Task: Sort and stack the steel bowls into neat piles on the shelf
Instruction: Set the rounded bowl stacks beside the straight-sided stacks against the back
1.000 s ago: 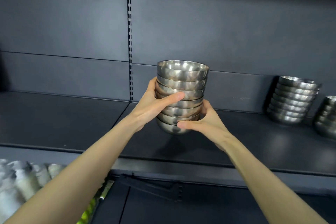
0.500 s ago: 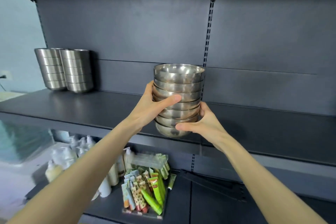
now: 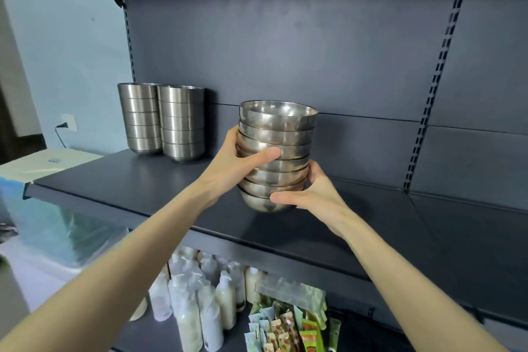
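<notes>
L hand (image 3: 237, 163) clamps bowl stack (image 3: 280, 134) from 9 o'clock, thumb across mid bowls. R hand (image 3: 311, 194) curls round its base from 4 o'clock. Stack upright over shelf (image 3: 143, 188), can't tell if touching. Two other piles (image 3: 161, 120) at its 10 o'clock.

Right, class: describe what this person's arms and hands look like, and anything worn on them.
Both are bare. The left hand and right hand wear no gloves, and no ring, watch or bracelet shows. The left forearm and right forearm are slim and uncovered; no sleeve reaches into view.
</notes>
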The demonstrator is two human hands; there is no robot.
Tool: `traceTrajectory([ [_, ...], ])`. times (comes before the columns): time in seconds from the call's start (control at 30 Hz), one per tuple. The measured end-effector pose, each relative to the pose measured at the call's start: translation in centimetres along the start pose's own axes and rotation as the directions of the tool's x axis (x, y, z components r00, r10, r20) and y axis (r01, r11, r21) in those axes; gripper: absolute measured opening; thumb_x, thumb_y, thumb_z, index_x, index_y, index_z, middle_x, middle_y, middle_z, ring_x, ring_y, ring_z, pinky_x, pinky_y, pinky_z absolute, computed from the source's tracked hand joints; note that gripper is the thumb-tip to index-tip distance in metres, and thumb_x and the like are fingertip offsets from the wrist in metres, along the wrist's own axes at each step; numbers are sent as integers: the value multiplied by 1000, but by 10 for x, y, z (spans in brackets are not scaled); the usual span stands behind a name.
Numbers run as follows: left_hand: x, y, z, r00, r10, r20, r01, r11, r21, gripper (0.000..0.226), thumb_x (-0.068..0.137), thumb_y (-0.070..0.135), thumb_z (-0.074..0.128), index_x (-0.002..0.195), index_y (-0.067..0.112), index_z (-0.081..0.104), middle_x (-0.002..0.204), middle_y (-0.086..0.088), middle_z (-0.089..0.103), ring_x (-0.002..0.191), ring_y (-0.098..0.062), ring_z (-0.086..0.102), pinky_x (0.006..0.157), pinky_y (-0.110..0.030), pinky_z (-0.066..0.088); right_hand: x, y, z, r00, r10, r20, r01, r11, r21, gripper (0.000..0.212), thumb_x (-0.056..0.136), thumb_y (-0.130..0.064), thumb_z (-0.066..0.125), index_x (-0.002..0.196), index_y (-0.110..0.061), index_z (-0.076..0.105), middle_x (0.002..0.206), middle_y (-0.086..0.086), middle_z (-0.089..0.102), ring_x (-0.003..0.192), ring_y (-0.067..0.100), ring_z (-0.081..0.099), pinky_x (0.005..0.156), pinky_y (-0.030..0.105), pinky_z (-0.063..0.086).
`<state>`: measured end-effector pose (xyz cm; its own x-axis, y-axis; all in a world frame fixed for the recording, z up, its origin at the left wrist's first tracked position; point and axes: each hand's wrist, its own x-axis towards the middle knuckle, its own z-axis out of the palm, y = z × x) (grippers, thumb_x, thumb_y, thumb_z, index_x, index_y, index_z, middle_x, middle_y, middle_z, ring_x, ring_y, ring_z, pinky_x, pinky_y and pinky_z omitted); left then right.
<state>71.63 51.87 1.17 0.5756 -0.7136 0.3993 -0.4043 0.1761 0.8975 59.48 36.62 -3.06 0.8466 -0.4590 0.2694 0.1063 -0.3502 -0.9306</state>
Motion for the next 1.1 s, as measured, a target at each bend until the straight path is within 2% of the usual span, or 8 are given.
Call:
traceTrajectory([
  [0.1,24,-19,-28,1000,-19,-18,19,1000,21,84,62,52,80,132,30,39,117,19,63,103,4,62,94,-32,50,38,10,21,1000,10,14,-10,1000,7,86,58,-20,92,129,-27,45,109,-17,68,91,-7,66,63,10,50],
  [0.27,65,-53,-69,998,-59,-12,59,998,20,87,60,53,81,132,29,39,117,18,64,103,4,63,95,-32,50,91,22,52,999,42,14,-42,999,0,90,52,-28,92,129,-27,46,108,-17,70,92,-5,66,65,12,51],
  [0.4,96,-81,-94,998,-63,14,63,998,13,85,62,51,79,132,27,39,114,18,64,98,7,62,87,-23,50,124,32,73,998,67,-20,-67,998,-8,92,47,-34,92,127,-28,46,102,-22,70,91,-6,66,64,12,51],
  [0.5,118,-102,-111,995,-70,68,70,998,7,82,61,51,79,130,29,40,113,19,64,95,9,63,83,-22,49,143,41,87,994,82,-72,-83,996,-12,98,42,-38,93,127,-28,46,103,-24,69,93,-6,66,67,15,52],
  [0.63,144,-125,-132,989,-65,133,68,998,-13,89,57,55,81,132,29,40,112,19,65,98,8,62,85,-20,48,164,48,104,986,99,-132,-102,995,-16,100,43,-34,94,129,-26,45,109,-18,69,96,-4,66,74,18,55],
  [0.77,166,-142,-148,982,-52,182,56,998,-17,89,54,60,78,129,30,42,95,28,67,89,9,63,73,-15,50,181,52,118,975,100,-198,-104,995,-9,95,49,-21,94,128,-25,42,111,-16,65,94,-8,65,70,9,51],
  [0.87,180,-153,-157,977,-27,214,38,998,-49,90,58,54,81,133,26,40,95,30,66,91,11,62,70,-6,48,191,57,127,966,101,-238,-109,994,-18,97,46,-24,93,128,-26,41,112,-17,64,94,-10,64,70,8,50],
  [1.1,199,-167,-165,971,13,239,22,989,-144,88,65,42,84,137,24,37,104,31,65,99,10,61,74,-4,46,216,61,133,962,110,-249,-119,993,-20,103,40,-33,93,127,-31,38,115,-18,64,100,-7,64,74,10,51],
])
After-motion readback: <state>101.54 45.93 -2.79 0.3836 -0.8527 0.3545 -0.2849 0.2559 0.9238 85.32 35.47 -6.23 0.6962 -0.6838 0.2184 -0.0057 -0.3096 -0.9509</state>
